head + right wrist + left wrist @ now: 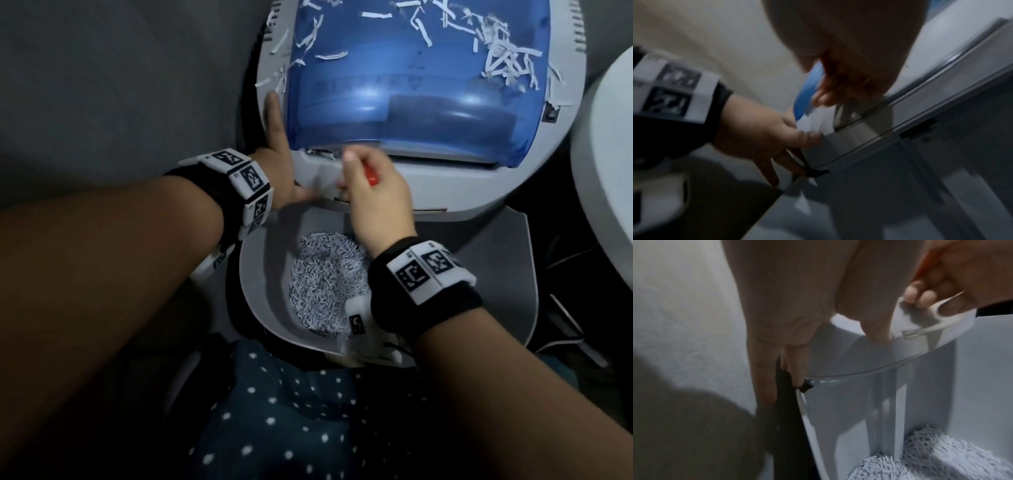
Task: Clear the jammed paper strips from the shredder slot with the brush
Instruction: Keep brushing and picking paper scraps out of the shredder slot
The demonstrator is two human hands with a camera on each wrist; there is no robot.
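Here, right hand [376, 202] grips brush [371, 176], wrist bent.

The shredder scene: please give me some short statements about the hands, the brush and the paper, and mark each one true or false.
1. The right hand holds a brush with an orange-red handle. True.
2. The left hand is curled round the brush. False: it lies open against the side of the shredder.
3. Loose paper strips lie on the blue cover. True.
4. The bin below the shredder head holds no paper. False: a heap of shredded paper lies in it.
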